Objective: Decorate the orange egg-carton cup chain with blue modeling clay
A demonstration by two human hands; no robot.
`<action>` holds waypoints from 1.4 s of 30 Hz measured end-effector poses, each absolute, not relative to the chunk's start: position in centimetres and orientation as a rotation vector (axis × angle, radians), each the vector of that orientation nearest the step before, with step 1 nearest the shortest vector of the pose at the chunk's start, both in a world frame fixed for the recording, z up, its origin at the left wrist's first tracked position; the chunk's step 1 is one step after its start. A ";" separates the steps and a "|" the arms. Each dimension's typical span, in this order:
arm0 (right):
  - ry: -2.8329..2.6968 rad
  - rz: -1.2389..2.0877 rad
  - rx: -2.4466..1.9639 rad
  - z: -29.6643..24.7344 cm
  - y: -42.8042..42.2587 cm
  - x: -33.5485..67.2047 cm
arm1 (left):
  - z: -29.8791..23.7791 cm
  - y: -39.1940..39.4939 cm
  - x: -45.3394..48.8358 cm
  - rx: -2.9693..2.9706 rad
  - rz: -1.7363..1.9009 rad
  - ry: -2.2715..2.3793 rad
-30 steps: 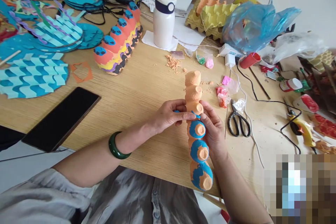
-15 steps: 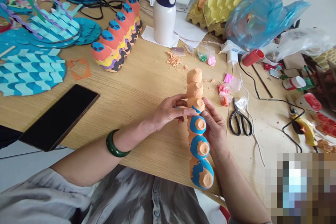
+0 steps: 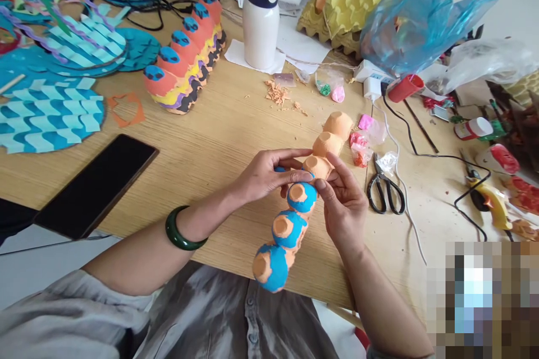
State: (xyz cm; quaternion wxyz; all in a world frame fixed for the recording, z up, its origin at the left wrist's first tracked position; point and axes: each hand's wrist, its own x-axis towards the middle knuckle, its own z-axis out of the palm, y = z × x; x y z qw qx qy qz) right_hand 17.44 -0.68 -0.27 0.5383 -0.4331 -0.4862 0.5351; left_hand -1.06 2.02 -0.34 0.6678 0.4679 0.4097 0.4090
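Both hands hold an orange egg-carton strip (image 3: 324, 146) of several cups above the wooden table (image 3: 227, 123). Its three nearest cups are wrapped in blue clay (image 3: 278, 269); the far cups are bare orange. My left hand (image 3: 269, 174), with a green bangle on its wrist, pinches the strip at its middle from the left. My right hand (image 3: 343, 205) grips the same spot from the right, fingers curled round it. The strip lies slanted, blue end toward my body at lower left.
A black phone (image 3: 95, 185) lies at left. A painted carton caterpillar (image 3: 181, 64) and blue paper fans (image 3: 50, 115) sit behind it. A white bottle (image 3: 261, 11), scissors (image 3: 385, 193), clay bags (image 3: 360, 151), a glue gun (image 3: 490, 202), cables and a blue plastic bag (image 3: 416, 28) crowd the right.
The strip has swung from pointing straight away to a slant, its blue end moving left and its orange end right. Both hands stay at its middle.
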 end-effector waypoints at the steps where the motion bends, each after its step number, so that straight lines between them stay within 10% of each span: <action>1: -1.186 1.251 -1.037 -0.2 -0.8 17.4 | -0.3 2.1 -1.1 1.050 0.917 0.916; 42: -0.964 1.560 -0.984 0.0 0.4 18.2 | 0.2 1.9 -1.0 1.066 1.005 0.860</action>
